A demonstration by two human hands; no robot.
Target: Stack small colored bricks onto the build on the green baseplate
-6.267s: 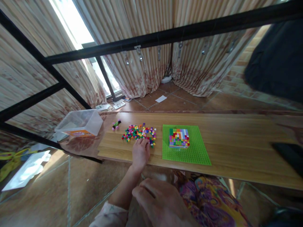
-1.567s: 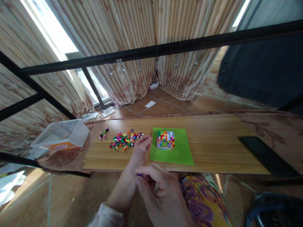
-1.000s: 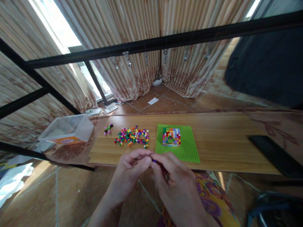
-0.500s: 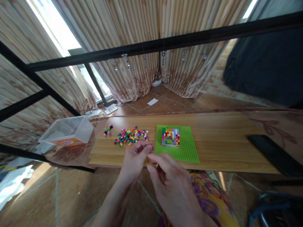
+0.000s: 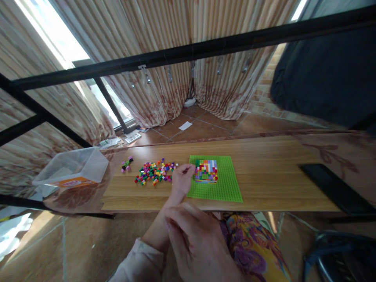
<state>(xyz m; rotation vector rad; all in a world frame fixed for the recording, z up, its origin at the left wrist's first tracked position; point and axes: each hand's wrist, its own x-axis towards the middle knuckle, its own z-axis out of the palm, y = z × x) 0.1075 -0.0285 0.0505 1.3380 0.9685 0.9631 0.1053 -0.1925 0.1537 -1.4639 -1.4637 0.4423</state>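
Note:
A square block of multicoloured toy bricks [image 5: 206,171] stands on a green studded baseplate [image 5: 229,184]. At its left edge is my left hand [image 5: 182,179], thumb and fingertips pinched together; whatever they hold is too small or hidden to name. Nearer to me, in front of the table's edge, my right hand [image 5: 196,239] is curled with thumb and fingers drawn in. Its fingertips face away, and any content is hidden. Left of my left hand lies a loose pile of small coloured bricks [image 5: 152,172].
A small cluster of pink, green and black bricks [image 5: 127,163] lies on the wooden table [image 5: 270,176] at the left. Beyond it stands a clear plastic bin [image 5: 73,166]. A dark flat object [image 5: 335,188] lies at the right. A black metal bar [image 5: 176,55] crosses behind.
My hands were close together in front of the baseplate. My left hand has since moved forward and right to the brick block; my right hand has drawn back toward me.

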